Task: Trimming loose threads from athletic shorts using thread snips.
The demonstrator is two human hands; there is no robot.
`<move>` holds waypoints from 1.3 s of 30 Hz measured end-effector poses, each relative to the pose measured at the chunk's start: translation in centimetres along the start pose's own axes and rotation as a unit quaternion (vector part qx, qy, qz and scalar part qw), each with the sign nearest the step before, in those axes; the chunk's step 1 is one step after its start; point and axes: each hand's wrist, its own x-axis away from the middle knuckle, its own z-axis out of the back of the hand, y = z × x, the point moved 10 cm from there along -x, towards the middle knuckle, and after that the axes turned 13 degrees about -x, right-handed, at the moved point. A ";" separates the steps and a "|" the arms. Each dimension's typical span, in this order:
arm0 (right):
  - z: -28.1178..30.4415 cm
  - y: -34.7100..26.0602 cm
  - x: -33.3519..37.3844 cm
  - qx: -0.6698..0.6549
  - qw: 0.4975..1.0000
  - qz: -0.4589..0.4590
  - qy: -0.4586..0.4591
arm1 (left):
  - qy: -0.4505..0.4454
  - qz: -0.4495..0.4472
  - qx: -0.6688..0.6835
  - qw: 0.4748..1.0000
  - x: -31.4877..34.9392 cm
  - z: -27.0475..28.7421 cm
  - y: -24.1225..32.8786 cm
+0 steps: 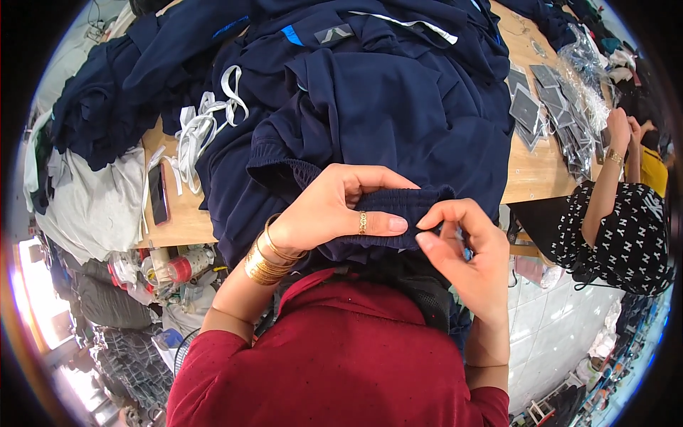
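Gathered waistband [409, 202] of a navy garment: at the near edge of the wooden table [530, 171]; your left hand [331, 206] grips it between thumb and fingers; your right hand [473, 242] is curled at its right end, thumb and index tips close together, whether pinching anything cannot be told; navy fabric [398, 99] heaped on the far side; white tape [193, 139] and dark phone [158, 193] to the left; grey packets [526, 112] to the right.
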 end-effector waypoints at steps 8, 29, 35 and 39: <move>-1.1 1.2 0.1 0.018 0.999 0.010 -0.050 | -0.004 -0.007 -0.009 1.000 -0.2 -0.3 0.3; 1.2 -0.9 1.1 0.209 0.968 0.137 -0.003 | -0.002 -0.029 -0.006 1.000 0.1 0.1 0.3; -0.4 -1.9 1.5 0.300 0.932 0.201 -0.027 | -0.003 -0.050 -0.027 0.998 0.0 0.0 0.6; -0.7 -2.2 1.5 0.310 0.929 0.199 -0.037 | -0.004 -0.057 -0.038 0.998 0.0 0.0 0.9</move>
